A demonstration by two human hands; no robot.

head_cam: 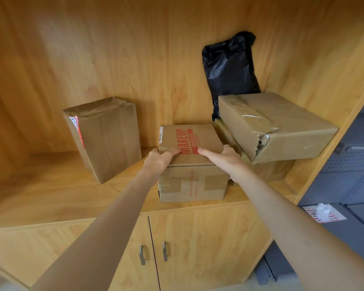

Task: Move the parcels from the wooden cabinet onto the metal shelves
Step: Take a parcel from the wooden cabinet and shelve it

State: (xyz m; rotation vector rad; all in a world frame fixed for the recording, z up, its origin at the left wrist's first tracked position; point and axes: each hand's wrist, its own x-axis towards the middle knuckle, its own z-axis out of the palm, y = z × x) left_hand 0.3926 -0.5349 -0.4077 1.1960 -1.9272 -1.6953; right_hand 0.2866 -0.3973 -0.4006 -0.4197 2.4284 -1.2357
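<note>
A small cardboard box printed MAKEUP sits on top of a taped brown box on the wooden cabinet's open shelf. My left hand grips the MAKEUP box's near left corner, thumb on its top. My right hand grips the near right side, thumb lying across the lid. A tall brown box stands to the left. A torn, taped box rests tilted on another box at the right. A black plastic parcel leans on the back wall.
Grey metal shelves stand to the right of the cabinet, with a white-and-red packet on one level. Below the open shelf are two cabinet doors with metal handles. Bare shelf surface lies at the front left.
</note>
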